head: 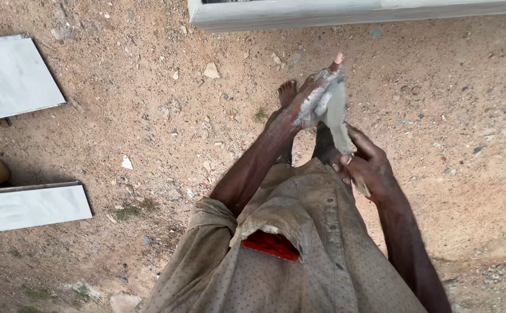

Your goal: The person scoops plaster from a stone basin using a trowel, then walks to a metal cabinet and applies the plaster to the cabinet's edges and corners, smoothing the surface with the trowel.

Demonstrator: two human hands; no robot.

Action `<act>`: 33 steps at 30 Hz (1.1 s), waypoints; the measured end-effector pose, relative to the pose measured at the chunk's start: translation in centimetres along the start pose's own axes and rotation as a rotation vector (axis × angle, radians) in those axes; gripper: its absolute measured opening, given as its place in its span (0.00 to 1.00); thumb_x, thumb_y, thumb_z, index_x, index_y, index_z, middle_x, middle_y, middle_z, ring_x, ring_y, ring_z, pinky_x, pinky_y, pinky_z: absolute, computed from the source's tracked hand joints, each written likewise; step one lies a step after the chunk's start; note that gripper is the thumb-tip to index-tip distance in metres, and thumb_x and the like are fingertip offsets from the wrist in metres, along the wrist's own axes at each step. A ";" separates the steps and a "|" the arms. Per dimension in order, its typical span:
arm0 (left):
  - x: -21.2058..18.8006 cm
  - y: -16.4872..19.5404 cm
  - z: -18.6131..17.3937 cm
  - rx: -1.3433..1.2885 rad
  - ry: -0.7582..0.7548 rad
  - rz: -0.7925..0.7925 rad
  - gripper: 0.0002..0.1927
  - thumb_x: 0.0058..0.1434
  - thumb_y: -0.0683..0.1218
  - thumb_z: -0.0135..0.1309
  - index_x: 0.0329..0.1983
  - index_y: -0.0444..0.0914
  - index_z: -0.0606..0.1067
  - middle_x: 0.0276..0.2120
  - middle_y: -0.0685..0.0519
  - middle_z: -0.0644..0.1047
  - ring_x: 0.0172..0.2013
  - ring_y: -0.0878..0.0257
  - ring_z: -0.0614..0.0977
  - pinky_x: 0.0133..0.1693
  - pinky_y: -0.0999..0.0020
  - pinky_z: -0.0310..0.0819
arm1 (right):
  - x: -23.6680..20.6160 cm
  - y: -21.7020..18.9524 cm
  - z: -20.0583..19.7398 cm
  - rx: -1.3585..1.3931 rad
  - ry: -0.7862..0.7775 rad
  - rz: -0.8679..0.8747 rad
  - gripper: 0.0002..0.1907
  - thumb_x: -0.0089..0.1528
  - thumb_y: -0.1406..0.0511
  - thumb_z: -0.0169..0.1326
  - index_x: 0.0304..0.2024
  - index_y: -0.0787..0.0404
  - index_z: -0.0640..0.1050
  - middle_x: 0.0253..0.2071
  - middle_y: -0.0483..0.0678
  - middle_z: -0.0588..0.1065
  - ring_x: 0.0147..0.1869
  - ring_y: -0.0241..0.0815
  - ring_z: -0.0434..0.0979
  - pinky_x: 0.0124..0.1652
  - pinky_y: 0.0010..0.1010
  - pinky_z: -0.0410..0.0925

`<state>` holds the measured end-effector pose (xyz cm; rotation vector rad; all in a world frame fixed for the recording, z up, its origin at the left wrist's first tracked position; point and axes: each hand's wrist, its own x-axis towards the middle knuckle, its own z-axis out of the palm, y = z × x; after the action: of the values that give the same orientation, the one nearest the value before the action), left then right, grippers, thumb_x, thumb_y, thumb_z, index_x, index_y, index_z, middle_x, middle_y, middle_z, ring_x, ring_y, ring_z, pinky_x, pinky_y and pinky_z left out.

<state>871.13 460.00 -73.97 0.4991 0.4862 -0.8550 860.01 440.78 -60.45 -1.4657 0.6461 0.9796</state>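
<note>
Shirt (299, 243) nearest | right hand (369, 165) grip holding trowel (337, 113) | left hand (308, 104) grip wrapped on blade

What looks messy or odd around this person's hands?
The left hand is smeared with grey paste, as is the trowel blade between it and the right hand. Pale stone slabs lie askew on the bare dirt ground.

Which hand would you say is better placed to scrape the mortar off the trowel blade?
Probably the left hand: its mortar-smeared fingers already lie against the trowel blade, while the right hand grips the lower end.
</note>
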 end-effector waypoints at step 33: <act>-6.4 -4.9 -11.9 -0.395 0.468 -0.032 0.40 0.69 0.64 0.46 0.70 0.29 0.58 0.70 0.36 0.62 0.72 0.44 0.62 0.72 0.49 0.54 | 33.3 8.9 -1.8 -0.539 0.808 -0.980 0.41 0.67 0.71 0.64 0.74 0.58 0.54 0.80 0.61 0.44 0.85 0.57 0.45 0.77 0.52 0.57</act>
<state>861.21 467.98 -80.59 0.3225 1.0709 -0.6458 869.19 442.60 -93.73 -2.3305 0.1150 -0.2754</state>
